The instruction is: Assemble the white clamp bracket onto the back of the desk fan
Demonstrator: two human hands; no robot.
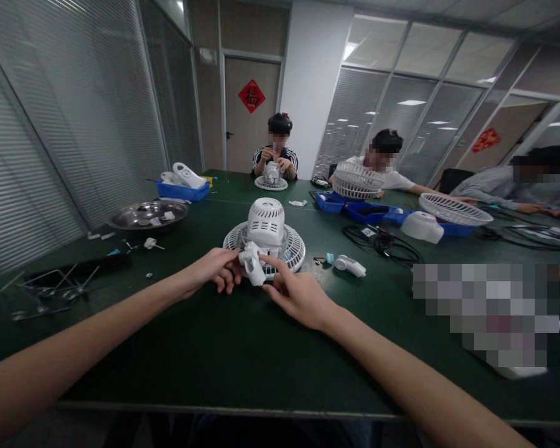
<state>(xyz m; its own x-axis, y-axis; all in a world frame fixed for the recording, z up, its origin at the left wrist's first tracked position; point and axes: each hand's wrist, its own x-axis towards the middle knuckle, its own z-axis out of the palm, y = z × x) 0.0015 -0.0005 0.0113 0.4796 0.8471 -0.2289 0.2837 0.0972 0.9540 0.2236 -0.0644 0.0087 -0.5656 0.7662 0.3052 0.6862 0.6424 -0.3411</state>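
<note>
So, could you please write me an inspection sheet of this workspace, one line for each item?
Surface: dark green table, no spill seen.
Job's things: small white part, in front of a white fan motor sitting on a round grille.
Clutter: metal bowl, blue trays, wire frames, white handle piece.
Hands: left hand grips the small white part; right hand open, forefinger touching it.
Cables: black cable coiled at right.
Surroundings: three other people working, blinds, door.
</note>
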